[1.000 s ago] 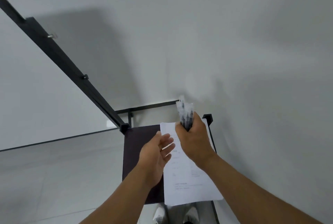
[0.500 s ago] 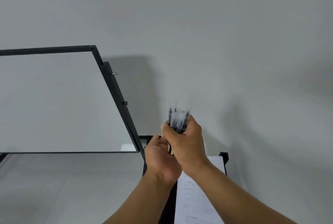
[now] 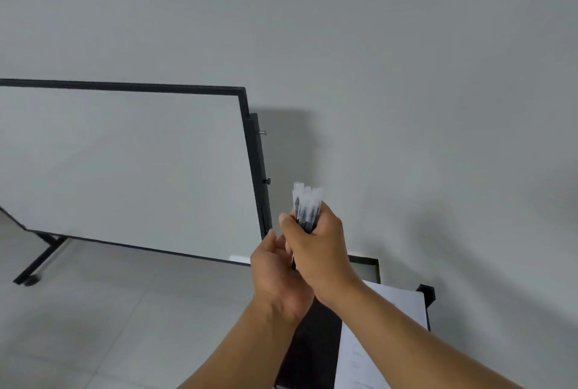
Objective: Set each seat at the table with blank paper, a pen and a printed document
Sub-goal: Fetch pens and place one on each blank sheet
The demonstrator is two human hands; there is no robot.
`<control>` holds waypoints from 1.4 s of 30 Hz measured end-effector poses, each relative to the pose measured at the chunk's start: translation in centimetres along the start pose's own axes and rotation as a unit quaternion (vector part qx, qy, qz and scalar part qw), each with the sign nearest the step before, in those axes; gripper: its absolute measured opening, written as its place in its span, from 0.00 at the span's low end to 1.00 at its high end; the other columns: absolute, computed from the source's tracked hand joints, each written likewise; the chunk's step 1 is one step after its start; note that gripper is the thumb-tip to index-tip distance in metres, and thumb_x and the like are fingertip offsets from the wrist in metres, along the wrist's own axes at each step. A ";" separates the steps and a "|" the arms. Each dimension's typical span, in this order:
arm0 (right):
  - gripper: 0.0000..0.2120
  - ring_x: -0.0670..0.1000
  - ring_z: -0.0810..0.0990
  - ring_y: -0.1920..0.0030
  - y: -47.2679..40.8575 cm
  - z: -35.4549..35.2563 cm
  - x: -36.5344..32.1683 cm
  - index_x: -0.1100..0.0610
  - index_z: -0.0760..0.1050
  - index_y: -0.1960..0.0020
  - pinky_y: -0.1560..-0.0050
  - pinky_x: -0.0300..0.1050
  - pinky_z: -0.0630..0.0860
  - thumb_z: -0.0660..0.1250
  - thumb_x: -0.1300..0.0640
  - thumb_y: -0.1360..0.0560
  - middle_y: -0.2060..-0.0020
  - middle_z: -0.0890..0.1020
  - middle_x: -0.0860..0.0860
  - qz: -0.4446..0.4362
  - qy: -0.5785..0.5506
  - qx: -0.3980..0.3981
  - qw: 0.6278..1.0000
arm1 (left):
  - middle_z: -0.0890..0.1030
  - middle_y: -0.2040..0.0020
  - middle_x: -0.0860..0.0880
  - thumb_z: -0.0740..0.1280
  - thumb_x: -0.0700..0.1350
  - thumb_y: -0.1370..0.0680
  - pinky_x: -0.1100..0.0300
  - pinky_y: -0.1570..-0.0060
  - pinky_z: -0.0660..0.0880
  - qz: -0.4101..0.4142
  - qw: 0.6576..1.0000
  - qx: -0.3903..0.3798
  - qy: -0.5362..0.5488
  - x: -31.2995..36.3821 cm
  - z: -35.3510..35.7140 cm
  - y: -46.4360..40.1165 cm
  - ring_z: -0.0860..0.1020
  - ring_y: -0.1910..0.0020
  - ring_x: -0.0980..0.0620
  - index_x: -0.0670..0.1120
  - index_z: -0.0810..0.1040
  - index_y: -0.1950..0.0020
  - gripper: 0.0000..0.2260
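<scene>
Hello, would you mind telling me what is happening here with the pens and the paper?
A person is holding a bundle of pens upright in the right hand, with the left hand close up against the bundle's lower end, perhaps about to pull one out. A printed document lies on the dark table below the arms. A whiteboard stands on the left against the wall. No pen is visible on the table yet.

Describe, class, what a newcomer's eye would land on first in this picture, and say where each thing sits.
At centre, the right hand grips a bundle of pens upright, the left hand close beneath it. A large black-framed whiteboard fills the left, and a printed document lies on a dark table at bottom right.
</scene>
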State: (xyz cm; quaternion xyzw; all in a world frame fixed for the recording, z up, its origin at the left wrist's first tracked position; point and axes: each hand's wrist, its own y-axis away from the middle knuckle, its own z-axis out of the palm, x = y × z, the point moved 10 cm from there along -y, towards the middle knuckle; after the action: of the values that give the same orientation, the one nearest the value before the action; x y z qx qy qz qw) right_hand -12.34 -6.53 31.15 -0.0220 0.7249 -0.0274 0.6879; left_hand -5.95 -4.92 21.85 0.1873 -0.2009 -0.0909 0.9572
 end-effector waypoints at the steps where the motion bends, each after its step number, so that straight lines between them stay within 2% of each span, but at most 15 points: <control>1: 0.08 0.47 0.79 0.68 0.1 0.7 -0.3 0.50 0.77 0.56 0.64 0.39 0.78 0.72 0.57 0.19 0.69 0.79 0.48 -0.004 0.002 0.002 1.000 | 0.81 0.27 0.44 0.55 0.54 0.11 0.46 0.24 0.74 0.005 1.000 0.010 -0.007 1.0 -0.5 0.3 0.81 0.28 0.42 0.41 0.81 0.26 0.25; 3: 0.08 0.47 0.79 0.68 0.6 2.6 -1.4 0.52 0.76 0.56 0.64 0.42 0.79 0.72 0.58 0.19 0.68 0.79 0.51 -0.012 0.008 0.000 1.000 | 0.82 0.27 0.39 0.53 0.55 0.11 0.43 0.21 0.71 0.024 0.998 0.035 -0.037 3.7 -1.6 1.5 0.81 0.28 0.40 0.40 0.83 0.28 0.27; 5: 0.06 0.47 0.81 0.65 1.2 5.7 -2.7 0.53 0.77 0.54 0.61 0.45 0.82 0.71 0.58 0.19 0.64 0.81 0.54 -0.020 0.019 -0.007 1.000 | 0.85 0.33 0.37 0.51 0.54 0.10 0.42 0.22 0.72 0.058 0.995 0.051 -0.068 7.6 -2.5 3.3 0.83 0.31 0.39 0.39 0.84 0.30 0.27; 9: 0.06 0.45 0.79 0.66 2.6 14.0 -4.3 0.55 0.76 0.54 0.60 0.49 0.81 0.71 0.58 0.20 0.64 0.81 0.53 -0.022 0.049 -0.021 0.998 | 0.88 0.38 0.38 0.52 0.51 0.09 0.46 0.34 0.79 0.128 0.982 0.079 -0.118 17.2 -5.8 7.6 0.86 0.38 0.40 0.37 0.83 0.32 0.25; 11: 0.06 0.46 0.78 0.67 3.5 19.6 -5.0 0.55 0.75 0.54 0.60 0.51 0.80 0.71 0.56 0.21 0.65 0.80 0.51 -0.021 0.068 -0.041 0.997 | 0.88 0.38 0.39 0.54 0.52 0.10 0.44 0.31 0.78 0.157 0.975 0.100 -0.125 22.6 -8.6 9.8 0.86 0.36 0.39 0.38 0.81 0.31 0.23; 13: 0.05 0.48 0.79 0.67 4.2 23.8 -5.4 0.53 0.76 0.54 0.63 0.49 0.80 0.70 0.55 0.21 0.65 0.81 0.50 -0.018 0.084 -0.059 0.995 | 0.88 0.38 0.39 0.56 0.52 0.10 0.41 0.26 0.75 0.178 0.969 0.129 -0.117 27.0 -11.0 11.9 0.85 0.35 0.39 0.38 0.81 0.31 0.22; 15: 0.06 0.45 0.76 0.70 5.3 29.4 -6.6 0.54 0.75 0.55 0.70 0.39 0.76 0.70 0.56 0.20 0.66 0.79 0.50 -0.030 0.089 -0.089 0.992 | 0.89 0.39 0.40 0.58 0.52 0.11 0.40 0.25 0.75 0.213 0.958 0.162 -0.103 32.2 -13.8 14.9 0.86 0.36 0.40 0.39 0.82 0.33 0.20; 16: 0.07 0.44 0.74 0.72 6.1 32.7 -7.4 0.54 0.74 0.56 0.72 0.37 0.73 0.70 0.56 0.21 0.67 0.77 0.49 -0.040 0.092 -0.109 0.989 | 0.89 0.40 0.41 0.59 0.52 0.11 0.41 0.27 0.76 0.235 0.951 0.181 -0.091 35.2 -15.5 16.9 0.86 0.37 0.41 0.39 0.83 0.34 0.20; 18: 0.09 0.45 0.71 0.72 7.4 37.9 -8.6 0.53 0.72 0.58 0.68 0.41 0.72 0.70 0.57 0.22 0.69 0.75 0.46 -0.056 0.105 -0.140 0.983 | 0.89 0.41 0.43 0.61 0.51 0.11 0.45 0.33 0.78 0.268 0.937 0.210 -0.076 39.5 -17.8 20.4 0.87 0.39 0.43 0.40 0.84 0.36 0.18; 22: 0.10 0.46 0.71 0.70 10.5 47.7 -10.6 0.52 0.71 0.59 0.65 0.43 0.70 0.70 0.56 0.23 0.69 0.75 0.45 -0.081 0.112 -0.209 0.968 | 0.90 0.43 0.44 0.62 0.48 0.12 0.49 0.41 0.79 0.333 0.900 0.275 -0.057 46.7 -22.1 27.5 0.88 0.41 0.44 0.41 0.85 0.38 0.15; 27: 0.07 0.50 0.74 0.67 14.5 58.6 -12.2 0.54 0.74 0.57 0.64 0.46 0.73 0.70 0.55 0.22 0.66 0.78 0.48 -0.114 0.114 -0.295 0.942 | 0.90 0.51 0.45 0.68 0.44 0.16 0.51 0.47 0.79 0.398 0.831 0.381 -0.079 53.0 -26.9 35.6 0.87 0.50 0.46 0.41 0.87 0.44 0.09; 32: 0.09 0.47 0.72 0.70 16.4 66.8 -12.3 0.52 0.73 0.58 0.67 0.43 0.70 0.70 0.56 0.21 0.68 0.77 0.47 -0.127 0.097 -0.368 0.916 | 0.84 0.60 0.49 0.69 0.41 0.17 0.53 0.54 0.76 0.434 0.778 0.451 -0.058 57.2 -29.9 40.3 0.80 0.58 0.48 0.41 0.87 0.46 0.07; 35: 0.08 0.45 0.72 0.72 16.3 70.9 -11.7 0.51 0.73 0.58 0.68 0.42 0.71 0.70 0.56 0.22 0.68 0.77 0.48 -0.121 0.090 -0.402 0.903 | 0.84 0.61 0.49 0.69 0.42 0.17 0.53 0.55 0.76 0.456 0.752 0.474 -0.027 60.0 -31.4 40.8 0.80 0.58 0.49 0.42 0.87 0.47 0.07; 38: 0.10 0.42 0.72 0.74 15.0 74.6 -11.8 0.51 0.72 0.59 0.73 0.32 0.68 0.70 0.57 0.22 0.69 0.76 0.47 -0.138 0.081 -0.434 0.887 | 0.83 0.62 0.48 0.69 0.41 0.17 0.54 0.57 0.74 0.473 0.736 0.484 0.012 62.8 -32.2 39.6 0.79 0.60 0.49 0.42 0.86 0.46 0.06; 42: 0.09 0.42 0.72 0.74 11.2 79.1 -11.9 0.51 0.72 0.59 0.73 0.32 0.66 0.70 0.57 0.22 0.69 0.75 0.46 -0.144 0.086 -0.461 0.871 | 0.83 0.60 0.48 0.69 0.41 0.17 0.54 0.57 0.75 0.490 0.716 0.496 0.034 66.8 -32.3 36.7 0.79 0.60 0.49 0.42 0.86 0.46 0.06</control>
State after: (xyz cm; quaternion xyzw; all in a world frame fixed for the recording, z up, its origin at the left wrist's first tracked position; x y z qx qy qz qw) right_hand 67.35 4.76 38.10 -0.4384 0.7002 0.2099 0.5229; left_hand 71.49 22.36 32.36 0.5134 -0.2483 0.5095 0.6443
